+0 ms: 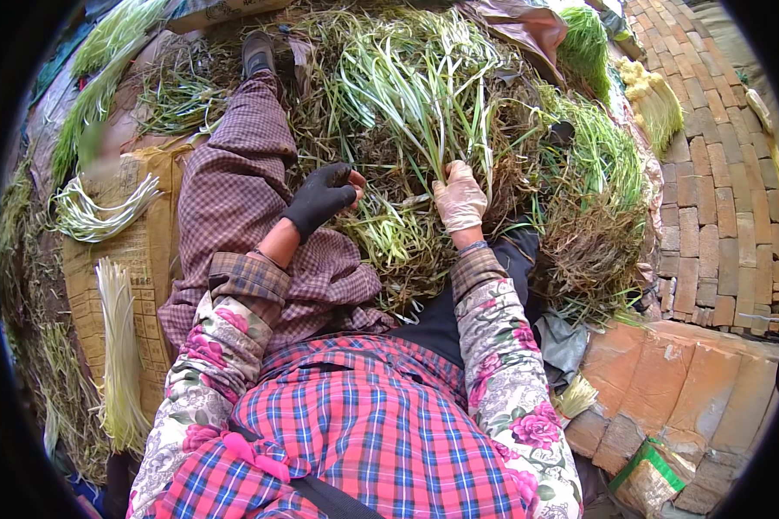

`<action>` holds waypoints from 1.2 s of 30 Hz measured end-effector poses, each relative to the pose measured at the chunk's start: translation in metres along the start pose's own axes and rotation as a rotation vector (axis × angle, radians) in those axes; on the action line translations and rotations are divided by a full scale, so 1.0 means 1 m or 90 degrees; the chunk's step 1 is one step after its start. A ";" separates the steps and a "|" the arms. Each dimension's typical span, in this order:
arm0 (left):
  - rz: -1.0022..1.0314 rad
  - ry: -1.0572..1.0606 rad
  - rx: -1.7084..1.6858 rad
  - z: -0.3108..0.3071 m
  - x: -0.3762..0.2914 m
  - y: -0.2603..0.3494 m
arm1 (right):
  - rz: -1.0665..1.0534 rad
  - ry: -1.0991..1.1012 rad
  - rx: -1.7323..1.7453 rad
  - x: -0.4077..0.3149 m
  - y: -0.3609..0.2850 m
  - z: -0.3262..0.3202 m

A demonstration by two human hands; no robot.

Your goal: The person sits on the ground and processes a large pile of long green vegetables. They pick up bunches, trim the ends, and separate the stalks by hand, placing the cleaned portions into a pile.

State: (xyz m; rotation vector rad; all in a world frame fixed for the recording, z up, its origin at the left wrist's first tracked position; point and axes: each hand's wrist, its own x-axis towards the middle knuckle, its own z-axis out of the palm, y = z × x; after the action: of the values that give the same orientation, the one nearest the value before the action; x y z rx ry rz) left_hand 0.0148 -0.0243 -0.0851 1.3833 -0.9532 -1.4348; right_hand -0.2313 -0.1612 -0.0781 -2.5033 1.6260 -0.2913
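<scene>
My right hand [461,196], in a thin pale glove, grips the base of a few long green leafy stalks [422,123], whose leaves fan out away from me. My left hand [324,196] wears a black glove with bare fingertips. It hovers above my left leg, fingers bent and apart, with nothing visible in it. Between my legs lies a heap of short pale-green cut pieces [389,230] on brown, dry plant litter. More uncut leafy plants [454,45] with matted roots are piled beyond my hands.
On a yellow woven sack [149,259] at left lie a curved bunch of white stems [107,211] and a straight pale bundle [117,350]. Rooted green plants [597,194] are heaped at right. A brick floor [714,214] and a green-edged bag [652,477] lie further right.
</scene>
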 end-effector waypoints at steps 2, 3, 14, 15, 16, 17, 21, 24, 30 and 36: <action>0.010 0.002 -0.004 0.006 0.003 -0.005 | 0.014 0.007 0.060 0.005 0.016 0.001; 0.018 0.003 -0.002 0.007 0.003 -0.004 | 0.023 -0.007 0.109 0.009 0.022 -0.006; 0.077 -0.007 -0.118 0.019 -0.006 0.014 | 0.077 -0.191 0.763 -0.057 -0.066 -0.067; 0.070 -0.019 -0.137 0.019 -0.004 0.014 | 0.072 -0.196 0.780 -0.058 -0.068 -0.060; 0.049 -0.011 -0.148 0.022 -0.005 0.009 | 0.067 -0.184 0.775 -0.062 -0.071 -0.056; 0.027 -0.002 -0.160 0.024 -0.005 0.006 | 0.062 -0.173 0.769 -0.068 -0.076 -0.054; -0.009 0.015 -0.363 0.033 -0.007 0.009 | 0.012 -0.203 0.821 -0.078 -0.097 -0.050; 0.023 0.040 -0.328 0.038 -0.003 0.005 | 0.029 -0.180 0.813 -0.075 -0.100 -0.041; 0.041 0.189 -0.441 0.030 -0.003 0.012 | 0.002 -0.338 0.825 -0.081 -0.081 -0.045; 0.021 0.168 -0.474 0.017 -0.007 0.019 | 0.133 -0.364 0.966 -0.107 -0.057 -0.066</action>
State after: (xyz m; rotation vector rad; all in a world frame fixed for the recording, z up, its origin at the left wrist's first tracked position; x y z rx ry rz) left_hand -0.0007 -0.0237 -0.0639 0.9484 -0.2168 -1.3403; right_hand -0.2389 -0.0408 -0.0101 -1.0794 0.7928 -0.4646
